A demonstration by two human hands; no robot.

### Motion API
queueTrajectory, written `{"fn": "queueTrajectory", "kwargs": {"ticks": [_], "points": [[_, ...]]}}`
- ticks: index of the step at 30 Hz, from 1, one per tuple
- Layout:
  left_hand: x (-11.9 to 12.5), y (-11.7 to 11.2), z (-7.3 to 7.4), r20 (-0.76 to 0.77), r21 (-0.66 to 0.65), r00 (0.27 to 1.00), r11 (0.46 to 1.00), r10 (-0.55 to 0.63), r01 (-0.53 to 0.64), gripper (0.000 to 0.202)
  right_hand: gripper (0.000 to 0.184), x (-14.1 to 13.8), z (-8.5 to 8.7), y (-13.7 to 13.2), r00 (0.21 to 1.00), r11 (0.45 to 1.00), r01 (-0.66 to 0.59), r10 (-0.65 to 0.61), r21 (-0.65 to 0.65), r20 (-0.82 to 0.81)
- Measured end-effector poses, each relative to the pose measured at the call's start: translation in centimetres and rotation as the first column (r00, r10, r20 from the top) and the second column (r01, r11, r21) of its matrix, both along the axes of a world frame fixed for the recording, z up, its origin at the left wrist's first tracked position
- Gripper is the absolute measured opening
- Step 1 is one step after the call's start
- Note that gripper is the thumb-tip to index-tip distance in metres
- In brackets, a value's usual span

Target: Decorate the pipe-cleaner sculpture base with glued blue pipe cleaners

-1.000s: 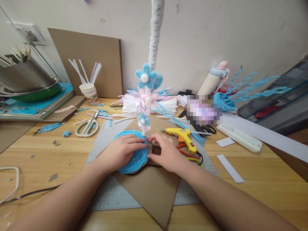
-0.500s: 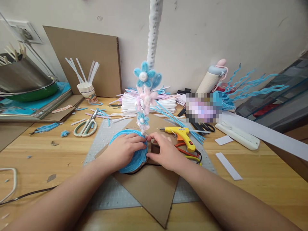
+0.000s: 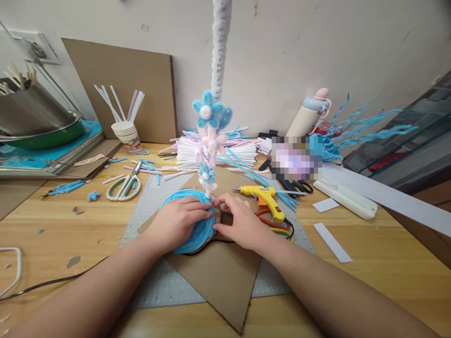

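A round base [image 3: 197, 234] covered in coiled blue pipe cleaner lies on a sheet of brown cardboard [image 3: 218, 277]. My left hand [image 3: 178, 218] rests flat over its top, fingers stretched out. At the base's right edge, my right hand [image 3: 237, 220] curls in, with thumb and index fingertips on the rim and a gap between them. From the far edge of the base rises a tall white fuzzy stem [image 3: 219, 61]. Blue and pink pipe-cleaner flowers [image 3: 206, 111] run up its lower part. What lies under my left palm is hidden.
A yellow glue gun [image 3: 264, 197] lies right of my right hand, its cord looping beside it. Scissors [image 3: 124, 185] and a paper cup [image 3: 127, 135] stand left. Behind are bundled pipe cleaners [image 3: 218, 150]; a bottle [image 3: 305, 115] and white strips [image 3: 333, 241] are right.
The whole view has shifted slightly, with most things appearing a little further left. Both hands keep nearly the same places on the blue base.
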State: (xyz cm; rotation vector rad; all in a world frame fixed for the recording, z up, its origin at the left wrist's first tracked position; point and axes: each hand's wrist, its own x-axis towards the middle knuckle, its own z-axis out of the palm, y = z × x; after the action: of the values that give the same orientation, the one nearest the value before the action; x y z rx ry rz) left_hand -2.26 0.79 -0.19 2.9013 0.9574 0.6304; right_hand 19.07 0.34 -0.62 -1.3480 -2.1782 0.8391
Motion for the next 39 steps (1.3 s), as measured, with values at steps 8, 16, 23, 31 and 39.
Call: {"fn": "queueTrajectory", "kwargs": {"ticks": [8,16,23,31,39], "points": [[-0.4,-0.1,-0.3,-0.015,0.04,0.998,0.997,0.059,-0.059,0.037,0.041,0.0,0.1,0.0,1.0,1.0,0.002,-0.003,0.013,0.001],[0.5,0.2,0.6,-0.098,-0.061,0.995,0.998,0.025,-0.032,0.037,0.041,0.0,-0.1,0.1,1.0,1.0,0.006,-0.007,0.024,0.015],[0.1,0.0,0.3,-0.108,-0.042,0.994,0.999,0.02,-0.024,0.036,0.041,0.1,-0.1,0.1,1.0,1.0,-0.003,0.003,0.027,0.012],[-1.5,-0.8,1.2,-0.093,-0.115,0.994,0.992,-0.058,0.047,0.05,0.043,0.1,0.0,-0.1,1.0,1.0,-0.017,0.017,-0.017,-0.016],[-1.0,-0.8,1.5,-0.043,-0.164,0.996,0.984,-0.083,0.074,0.047,0.044,-0.1,0.4,-0.3,1.0,0.998,-0.006,0.006,-0.062,-0.006]]}}
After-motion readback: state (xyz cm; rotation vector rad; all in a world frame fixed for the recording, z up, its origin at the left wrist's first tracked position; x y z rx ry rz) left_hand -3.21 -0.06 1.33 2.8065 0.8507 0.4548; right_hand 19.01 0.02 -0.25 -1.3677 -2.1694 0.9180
